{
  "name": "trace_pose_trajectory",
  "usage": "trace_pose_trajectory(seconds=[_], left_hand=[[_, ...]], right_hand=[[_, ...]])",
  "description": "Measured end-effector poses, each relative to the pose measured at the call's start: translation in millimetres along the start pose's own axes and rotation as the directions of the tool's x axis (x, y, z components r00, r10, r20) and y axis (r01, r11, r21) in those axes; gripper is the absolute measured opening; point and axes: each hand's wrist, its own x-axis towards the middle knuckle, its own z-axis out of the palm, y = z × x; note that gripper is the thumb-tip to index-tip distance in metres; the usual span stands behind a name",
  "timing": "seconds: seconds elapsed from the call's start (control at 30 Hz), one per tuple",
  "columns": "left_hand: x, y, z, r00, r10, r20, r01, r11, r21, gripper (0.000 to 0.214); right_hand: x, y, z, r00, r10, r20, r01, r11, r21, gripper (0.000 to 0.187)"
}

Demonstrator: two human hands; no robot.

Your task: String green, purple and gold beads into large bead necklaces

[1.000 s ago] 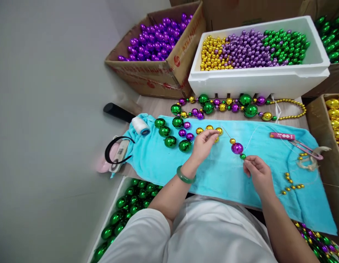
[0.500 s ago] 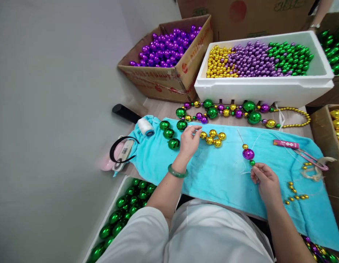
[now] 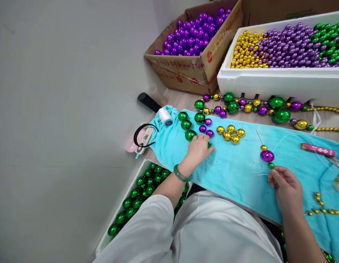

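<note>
My left hand (image 3: 198, 149) is curled over a green bead (image 3: 209, 145), which shows only partly between forefinger and thumb. Beside it on the turquoise towel (image 3: 226, 168) lie purple beads (image 3: 202, 128), larger green beads (image 3: 186, 125) and a cluster of gold beads (image 3: 231, 128). With thumb and fingertips, my right hand (image 3: 287, 186) pinches a long needle (image 3: 259, 136) by its lower end. Threaded on the needle are a small gold bead (image 3: 264, 148), a purple bead (image 3: 267, 156) and a small green bead (image 3: 270, 165). White thread trails near it.
A finished-looking bead string (image 3: 248, 108) lies along the towel's far side. Behind stand a carton of purple beads (image 3: 176, 75) and a white foam box (image 3: 279, 78) of small beads. A thread spool (image 3: 165, 116), black headband (image 3: 135, 137) and pink-wrapped item (image 3: 319, 149) lie around.
My left hand has drawn back toward me, uncovering purple beads, and now covers a green one. My right hand keeps its pinch on the needle. The view has swung left.
</note>
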Motion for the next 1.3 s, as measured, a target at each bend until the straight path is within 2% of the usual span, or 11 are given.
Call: trace_pose_trajectory(seconds=[0.1,0.17,0.23,0.33,0.43,0.53,0.73,0.87,1.3], left_hand=[[-9,-2,4.8,0.991,-0.008,0.135,0.018,0.997,-0.079,0.056],[-11,-5,3.7,0.989,-0.009,0.148,0.038,0.979,-0.2,0.058],[-11,-6,0.0,0.997,-0.002,0.081,0.032,0.928,-0.371,0.055],[-7,-2,-6.3,0.997,0.038,-0.065,-0.071,0.773,-0.63,0.053],[-1,8,-9.5,0.981,0.095,-0.169,-0.19,0.643,-0.742,0.057],[2,19,-10.2,0.965,0.145,-0.221,-0.262,0.621,-0.739,0.059],[2,37,-11.6,0.928,0.209,-0.309,-0.369,0.642,-0.672,0.065],[3,42,-13.2,0.918,0.237,-0.318,-0.394,0.646,-0.654,0.063],[6,41,-13.8,0.91,0.257,-0.324,-0.405,0.718,-0.567,0.055]], right_hand=[[-4,-3,2,0.999,-0.032,0.043,0.036,0.995,-0.09,0.017],[-8,-4,3,0.996,-0.037,0.082,0.048,0.989,-0.136,0.017],[-10,-4,3,0.992,-0.035,0.12,0.053,0.988,-0.148,0.018],[-14,-4,3,0.986,-0.034,0.166,0.056,0.99,-0.132,0.017],[-18,-6,4,0.982,-0.037,0.186,0.064,0.988,-0.139,0.017],[-21,-12,6,0.982,-0.059,0.177,0.088,0.983,-0.16,0.016],[-23,-16,6,0.987,-0.086,0.135,0.107,0.982,-0.156,0.016],[-22,-15,4,0.99,-0.1,0.098,0.114,0.983,-0.147,0.014],[-20,-18,2,0.992,-0.083,0.096,0.096,0.986,-0.138,0.016]])
